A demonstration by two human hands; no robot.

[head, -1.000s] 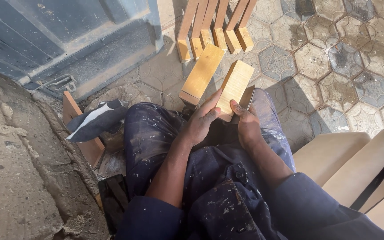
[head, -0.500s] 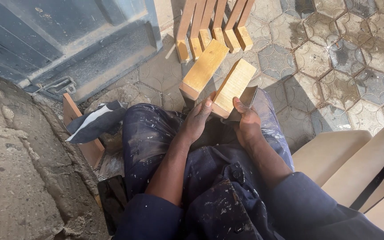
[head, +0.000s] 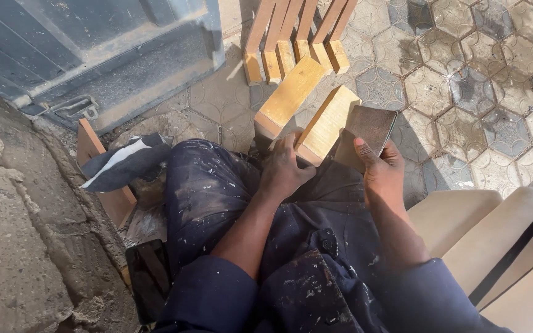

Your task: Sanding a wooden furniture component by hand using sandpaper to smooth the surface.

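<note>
We see our left hand (head: 288,169) clamped on a wooden block (head: 327,126) resting on our lap, while our right hand (head: 380,172) holds a sheet of sandpaper (head: 368,129) against its side. The sanding looks midway, we judge; more wooden pieces (head: 297,43) wait on the paved floor (head: 476,80). The block's lower end is hidden behind our fingers.
</note>
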